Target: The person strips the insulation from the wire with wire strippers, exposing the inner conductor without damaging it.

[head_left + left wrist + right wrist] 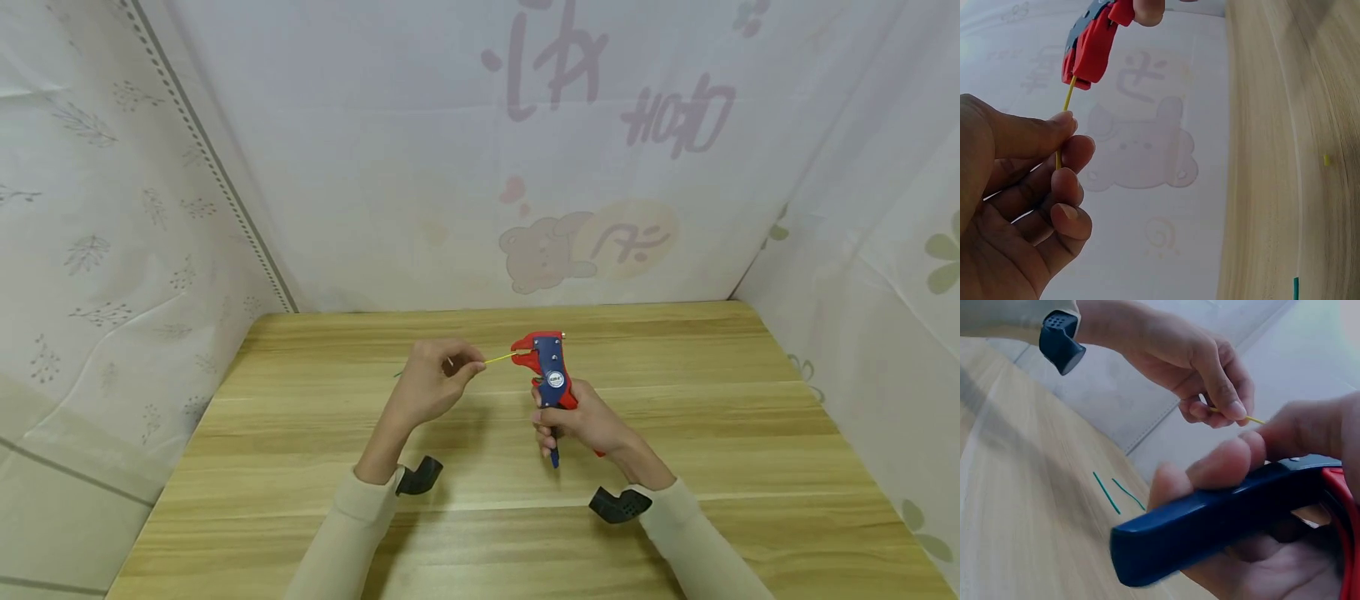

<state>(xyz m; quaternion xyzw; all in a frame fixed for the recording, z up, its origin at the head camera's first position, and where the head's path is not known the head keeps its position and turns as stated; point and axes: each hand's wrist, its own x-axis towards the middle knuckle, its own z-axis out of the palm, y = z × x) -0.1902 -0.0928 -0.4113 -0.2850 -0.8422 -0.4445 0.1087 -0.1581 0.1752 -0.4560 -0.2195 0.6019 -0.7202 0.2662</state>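
A thin yellow wire (498,359) is pinched between the thumb and fingers of my left hand (437,382). Its far end reaches into the red jaws of a blue-and-red wire stripper (552,371). My right hand (581,421) grips the stripper by its handles, jaws pointing left toward the left hand. In the left wrist view the yellow wire (1068,95) runs from the thumb tip up into the red jaw end. The right wrist view shows fingers wrapped round the blue handle (1210,519); the jaws are out of sight there.
On the wooden table (480,542) lie two short green wires, one straight (1106,492) and one bent (1127,492). A small yellow piece (1327,159) also lies on the wood. Printed cloth (420,167) hangs behind and along both sides of the table.
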